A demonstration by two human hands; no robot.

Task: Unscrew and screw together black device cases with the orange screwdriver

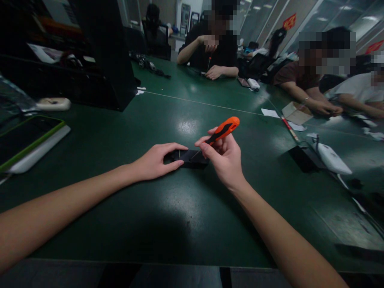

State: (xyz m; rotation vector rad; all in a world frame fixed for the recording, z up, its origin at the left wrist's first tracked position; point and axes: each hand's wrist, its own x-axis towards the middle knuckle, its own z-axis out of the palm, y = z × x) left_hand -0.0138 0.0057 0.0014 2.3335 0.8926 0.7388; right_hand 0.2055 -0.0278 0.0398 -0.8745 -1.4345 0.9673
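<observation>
A small black rectangular block (196, 161) lies on the green table, its exact kind unclear. My left hand (157, 160) grips its left end between thumb and fingers. In my right hand (226, 158) is a screwdriver (223, 131) with an orange and black handle, slanting up to the right. The thin shaft points down to the left, its tip at the top of the block. Whether the tip sits in a screw cannot be made out.
At the left lie a green-edged phone (33, 138) and a pale oblong item (54, 104) near a black shelf frame (99, 52). A white device (331, 158) with cables and an open cardboard box (297, 113) are at the right. Other people sit across the green table (126, 224).
</observation>
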